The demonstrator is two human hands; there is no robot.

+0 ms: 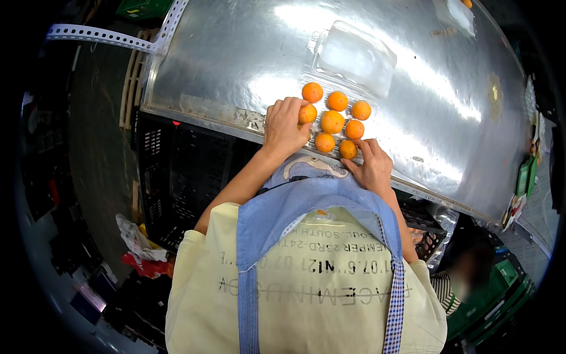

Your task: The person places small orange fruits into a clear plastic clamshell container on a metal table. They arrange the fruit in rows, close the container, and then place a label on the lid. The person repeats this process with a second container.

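Several round oranges [332, 122] sit in rows in a clear plastic clamshell tray at the near edge of the metal table. The clamshell's clear lid [357, 55] lies folded back on the far side. My left hand [285, 126] is at the tray's left side, with fingertips and thumb around a left-row orange [307, 113]. It partly hides another orange below. My right hand [372, 164] is at the near right corner, where thumb and forefinger hold the corner orange [348, 149] from either side.
The shiny metal table [221, 57] spreads away from me. A black crate [194, 163] stands below its edge at left, and another black crate [424, 225] at right. A perforated metal post [101, 36] rises at the far left corner. A person [464, 274] is near green crates [499, 301] at lower right.
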